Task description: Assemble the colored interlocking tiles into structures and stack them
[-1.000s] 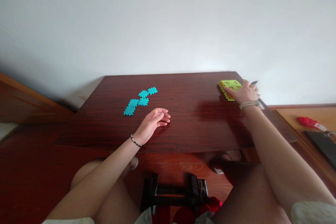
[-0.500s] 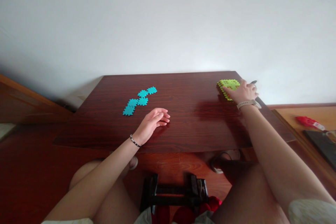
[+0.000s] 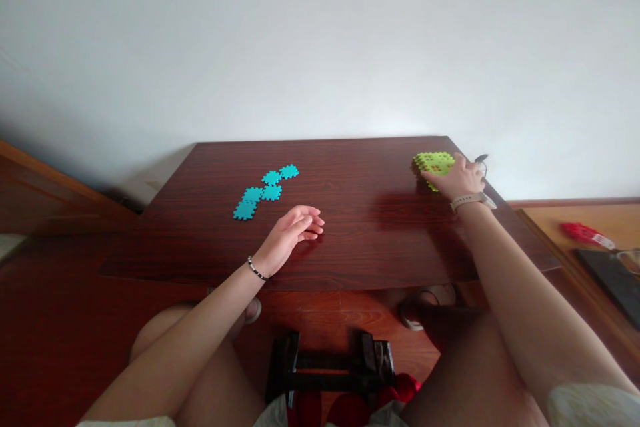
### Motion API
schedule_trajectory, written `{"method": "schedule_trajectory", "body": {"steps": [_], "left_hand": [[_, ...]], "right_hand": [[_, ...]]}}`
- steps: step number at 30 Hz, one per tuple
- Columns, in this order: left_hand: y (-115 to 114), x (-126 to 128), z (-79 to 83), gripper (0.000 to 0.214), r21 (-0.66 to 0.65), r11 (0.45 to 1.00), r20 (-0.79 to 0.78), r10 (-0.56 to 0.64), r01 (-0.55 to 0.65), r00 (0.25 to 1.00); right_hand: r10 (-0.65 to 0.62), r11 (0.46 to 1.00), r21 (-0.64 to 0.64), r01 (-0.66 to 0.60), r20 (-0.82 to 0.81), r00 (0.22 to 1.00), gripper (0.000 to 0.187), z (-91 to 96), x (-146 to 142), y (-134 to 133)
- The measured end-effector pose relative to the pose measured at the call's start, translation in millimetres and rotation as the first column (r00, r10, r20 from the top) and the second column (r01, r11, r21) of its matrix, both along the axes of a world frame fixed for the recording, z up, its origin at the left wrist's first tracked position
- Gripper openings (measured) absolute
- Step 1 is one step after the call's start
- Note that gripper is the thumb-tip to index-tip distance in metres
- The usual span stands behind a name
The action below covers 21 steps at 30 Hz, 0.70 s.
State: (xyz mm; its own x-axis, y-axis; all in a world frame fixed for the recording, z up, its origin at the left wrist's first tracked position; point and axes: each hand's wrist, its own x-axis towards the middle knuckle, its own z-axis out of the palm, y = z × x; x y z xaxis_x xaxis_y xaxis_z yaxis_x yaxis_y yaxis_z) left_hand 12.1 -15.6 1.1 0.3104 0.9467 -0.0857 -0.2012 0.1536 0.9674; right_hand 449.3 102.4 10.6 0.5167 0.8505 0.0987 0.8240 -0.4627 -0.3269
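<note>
My right hand (image 3: 459, 178) reaches to the far right corner of the dark wooden table (image 3: 350, 240) and grips a stack of yellow-green toothed foam tiles (image 3: 434, 163), fingers wrapped round its near side. My left hand (image 3: 295, 230) rests on the table near the front edge, fingers loosely curled, holding nothing. Beyond it to the left lie several cyan toothed tiles (image 3: 265, 192) joined in a diagonal chain.
A small dark object (image 3: 482, 159) lies just beyond my right hand at the table's edge. A red item (image 3: 583, 233) and a dark flat thing (image 3: 610, 277) sit on a lighter wooden surface at the right. A black stool frame (image 3: 330, 367) stands between my knees.
My right hand has closed more over the yellow-green stack, and the orange edge seen under it before no longer shows. My left hand has not moved.
</note>
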Motion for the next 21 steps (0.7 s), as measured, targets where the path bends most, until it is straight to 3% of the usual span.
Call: {"method": "schedule_trajectory", "body": {"steps": [21], "left_hand": [[0.3,-1.6,-1.6,0.044,0.029,0.999,-0.033,-0.03,0.031,0.999]], "right_hand": [[-0.005,0.999,0.036,0.005,0.015,1.0,0.119,-23.5,15.3,14.0]]}}
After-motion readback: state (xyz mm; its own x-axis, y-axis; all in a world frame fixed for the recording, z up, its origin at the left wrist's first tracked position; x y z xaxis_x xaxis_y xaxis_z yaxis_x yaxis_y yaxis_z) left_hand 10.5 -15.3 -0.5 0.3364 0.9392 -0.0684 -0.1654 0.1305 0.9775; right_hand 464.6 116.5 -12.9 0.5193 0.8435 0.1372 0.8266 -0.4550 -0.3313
